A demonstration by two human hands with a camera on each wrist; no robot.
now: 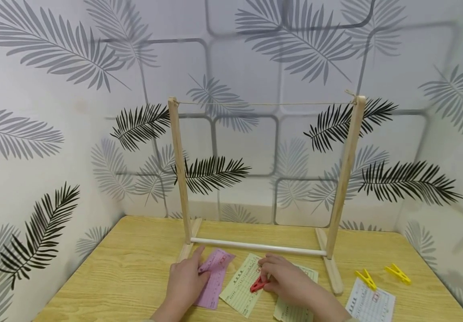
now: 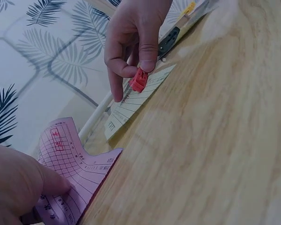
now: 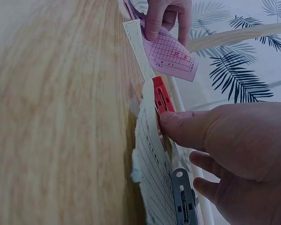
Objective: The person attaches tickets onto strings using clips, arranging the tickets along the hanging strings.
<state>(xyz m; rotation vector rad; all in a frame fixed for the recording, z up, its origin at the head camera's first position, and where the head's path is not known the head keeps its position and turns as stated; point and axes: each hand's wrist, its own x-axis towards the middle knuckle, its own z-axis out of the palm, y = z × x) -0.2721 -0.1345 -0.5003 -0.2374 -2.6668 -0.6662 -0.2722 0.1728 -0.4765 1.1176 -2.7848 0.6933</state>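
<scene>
1. Right now the right hand [image 1: 285, 279] pinches a red clothespin [image 1: 258, 283] between thumb and fingers, over a pale green slip [image 1: 241, 286] on the wooden table [image 1: 135, 264].
2. Beside it, the left hand [image 1: 185, 281] grips the pink slip [image 1: 217, 277], lifting its edge (the paper curls).
3. Two yellow clothespins [image 1: 380, 275] lie well apart, beyond the wooden rack [image 1: 181, 174].

Printed text on the pale green lined paper slip [image 1: 240, 285] too small to read; both forearms cut off at head view's bottom edge
</scene>
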